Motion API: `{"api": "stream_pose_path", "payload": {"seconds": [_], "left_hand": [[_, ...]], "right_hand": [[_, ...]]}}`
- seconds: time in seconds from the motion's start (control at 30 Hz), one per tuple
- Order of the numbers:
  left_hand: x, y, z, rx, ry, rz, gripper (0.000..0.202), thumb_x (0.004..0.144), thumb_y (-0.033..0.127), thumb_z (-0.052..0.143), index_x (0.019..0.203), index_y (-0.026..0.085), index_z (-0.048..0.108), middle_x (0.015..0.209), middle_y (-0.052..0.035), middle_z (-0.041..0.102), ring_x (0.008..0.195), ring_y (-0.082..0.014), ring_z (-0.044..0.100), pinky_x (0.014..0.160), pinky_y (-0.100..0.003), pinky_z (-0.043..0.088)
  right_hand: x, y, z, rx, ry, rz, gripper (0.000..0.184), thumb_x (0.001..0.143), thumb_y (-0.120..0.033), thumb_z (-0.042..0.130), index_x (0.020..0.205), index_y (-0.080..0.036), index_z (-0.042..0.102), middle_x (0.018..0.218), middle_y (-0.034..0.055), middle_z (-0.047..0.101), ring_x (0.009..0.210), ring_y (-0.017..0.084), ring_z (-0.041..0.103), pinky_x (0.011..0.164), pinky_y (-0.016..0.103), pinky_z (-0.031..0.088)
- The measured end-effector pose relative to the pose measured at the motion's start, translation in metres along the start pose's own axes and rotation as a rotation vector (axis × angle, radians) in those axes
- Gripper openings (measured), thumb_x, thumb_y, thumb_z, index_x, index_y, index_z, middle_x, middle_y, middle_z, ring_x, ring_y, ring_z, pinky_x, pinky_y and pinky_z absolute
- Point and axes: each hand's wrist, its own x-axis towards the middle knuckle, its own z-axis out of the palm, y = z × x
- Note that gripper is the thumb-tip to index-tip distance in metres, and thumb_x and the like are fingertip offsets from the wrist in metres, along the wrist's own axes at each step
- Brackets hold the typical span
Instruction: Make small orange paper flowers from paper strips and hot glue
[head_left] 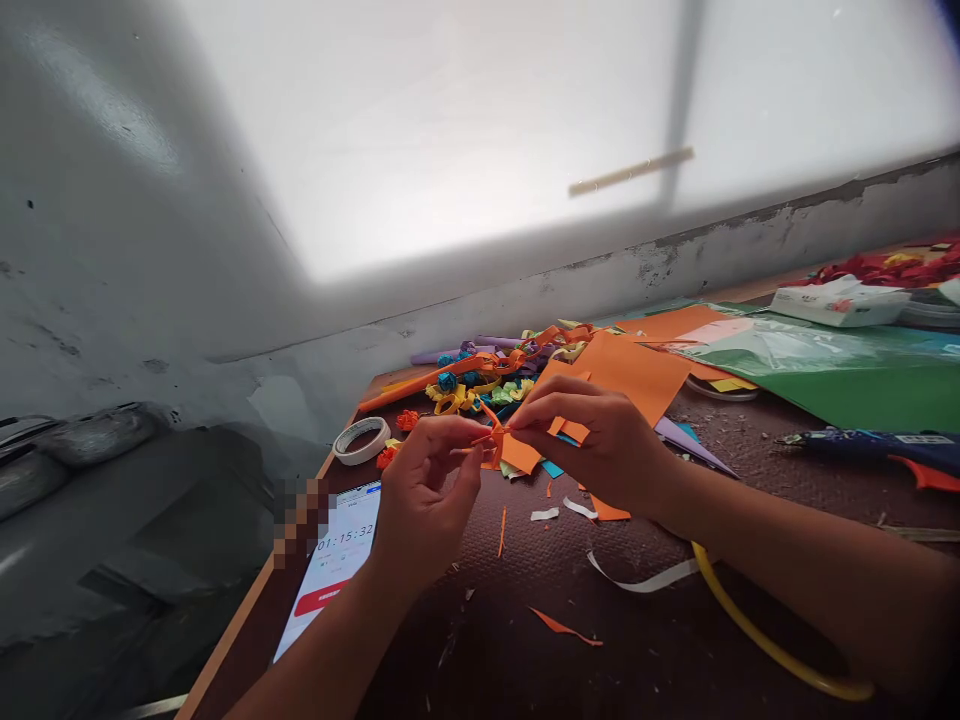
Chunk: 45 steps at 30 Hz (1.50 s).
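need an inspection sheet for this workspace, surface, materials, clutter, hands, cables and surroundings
Surface: dark brown textured tabletop, littered with small scraps.
Materials: small orange paper piece in the fingers; orange sheets behind.
Clutter: heap of coloured paper pieces; tape roll; lit phone near the left edge; white strip; yellow curved band, partly hidden by the right forearm.
Hands: left hand and right hand both pinching the orange paper piece.
Cables: nothing seen.
Surroundings: pale wall behind, marked and scuffed.
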Motion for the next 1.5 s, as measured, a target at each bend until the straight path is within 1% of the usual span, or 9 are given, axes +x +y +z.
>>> {"api": "stream_pose_path", "payload": {"seconds": [0.1, 0.2, 0.33, 0.6, 0.87, 0.97, 1.17, 1.37, 1.5], "left_hand": [[-0.001, 0.001, 0.001, 0.028, -0.067, 0.008, 0.022, 0.092, 0.018, 0.065, 0.113, 0.026, 0.065, 0.106, -0.0016, 0.070, 0.099, -0.0117, 0.069, 0.090, -0.023, 0.059], [-0.003, 0.001, 0.006, 0.029, -0.048, -0.013, 0.020, 0.086, 0.018, 0.073, 0.104, 0.023, 0.064, 0.100, -0.0003, 0.068, 0.092, -0.0108, 0.069, 0.085, -0.021, 0.060], [-0.004, 0.001, 0.010, 0.010, 0.034, -0.062, 0.013, 0.088, 0.018, 0.070, 0.089, 0.020, 0.057, 0.094, -0.0007, 0.066, 0.088, -0.0109, 0.068, 0.083, -0.021, 0.059], [-0.004, 0.004, 0.011, 0.054, 0.026, -0.031, 0.011, 0.088, 0.018, 0.067, 0.097, 0.021, 0.062, 0.093, -0.0001, 0.066, 0.087, -0.0099, 0.066, 0.082, -0.020, 0.058], [-0.005, 0.007, 0.014, 0.017, 0.015, -0.154, 0.004, 0.090, 0.020, 0.061, 0.092, 0.021, 0.057, 0.092, -0.0004, 0.065, 0.085, -0.0120, 0.065, 0.081, -0.024, 0.056], [-0.005, 0.007, 0.015, 0.055, -0.010, -0.228, 0.008, 0.090, 0.022, 0.060, 0.098, 0.021, 0.059, 0.097, -0.0019, 0.067, 0.090, -0.0152, 0.067, 0.083, -0.029, 0.056], [0.001, 0.011, 0.015, -0.023, -0.059, -0.335, 0.013, 0.089, 0.024, 0.059, 0.094, 0.019, 0.070, 0.086, -0.0015, 0.070, 0.079, -0.0153, 0.066, 0.074, -0.029, 0.056], [0.002, 0.004, 0.009, -0.326, -0.039, -0.399, 0.020, 0.089, 0.034, 0.064, 0.096, 0.021, 0.077, 0.100, -0.0053, 0.074, 0.090, -0.0179, 0.069, 0.083, -0.032, 0.060], [0.004, 0.001, 0.005, -0.351, -0.031, -0.421, 0.019, 0.086, 0.032, 0.070, 0.095, 0.018, 0.078, 0.095, -0.0074, 0.076, 0.084, -0.0181, 0.071, 0.077, -0.031, 0.061]], "right_hand": [[-0.001, 0.001, 0.000, -0.047, -0.009, -0.080, 0.009, 0.090, -0.013, 0.068, 0.096, -0.018, 0.074, 0.094, 0.0054, 0.070, 0.082, 0.013, 0.067, 0.073, 0.027, 0.057], [-0.003, -0.001, 0.004, -0.071, -0.007, -0.127, 0.004, 0.089, -0.014, 0.070, 0.092, -0.017, 0.071, 0.090, 0.0043, 0.069, 0.078, 0.012, 0.067, 0.071, 0.026, 0.056], [-0.005, -0.004, 0.008, -0.111, 0.003, -0.086, 0.006, 0.087, -0.012, 0.072, 0.090, -0.016, 0.069, 0.086, 0.0024, 0.068, 0.077, 0.010, 0.066, 0.071, 0.023, 0.055], [-0.008, -0.004, 0.010, -0.070, -0.007, -0.081, 0.007, 0.087, -0.011, 0.073, 0.087, -0.017, 0.069, 0.088, 0.0020, 0.069, 0.079, 0.010, 0.066, 0.071, 0.022, 0.054], [-0.009, -0.002, 0.012, -0.067, 0.010, -0.145, 0.009, 0.087, -0.010, 0.072, 0.085, -0.017, 0.066, 0.091, 0.0028, 0.066, 0.079, 0.010, 0.065, 0.068, 0.021, 0.052], [-0.009, -0.005, 0.012, -0.155, -0.013, -0.222, 0.010, 0.091, -0.010, 0.068, 0.083, -0.016, 0.063, 0.092, 0.0044, 0.064, 0.080, 0.011, 0.063, 0.069, 0.022, 0.052], [-0.009, -0.011, 0.013, -0.363, -0.018, -0.325, 0.014, 0.095, -0.011, 0.062, 0.082, -0.016, 0.062, 0.090, 0.0059, 0.064, 0.082, 0.013, 0.062, 0.074, 0.026, 0.053], [-0.008, -0.004, 0.012, -0.109, 0.031, -0.106, 0.009, 0.089, -0.013, 0.069, 0.084, -0.019, 0.066, 0.093, 0.0040, 0.066, 0.082, 0.013, 0.066, 0.071, 0.027, 0.056], [-0.006, 0.000, 0.010, 0.068, 0.021, 0.073, 0.008, 0.084, -0.016, 0.075, 0.081, -0.019, 0.068, 0.090, 0.0040, 0.070, 0.082, 0.015, 0.067, 0.072, 0.031, 0.058]]}}
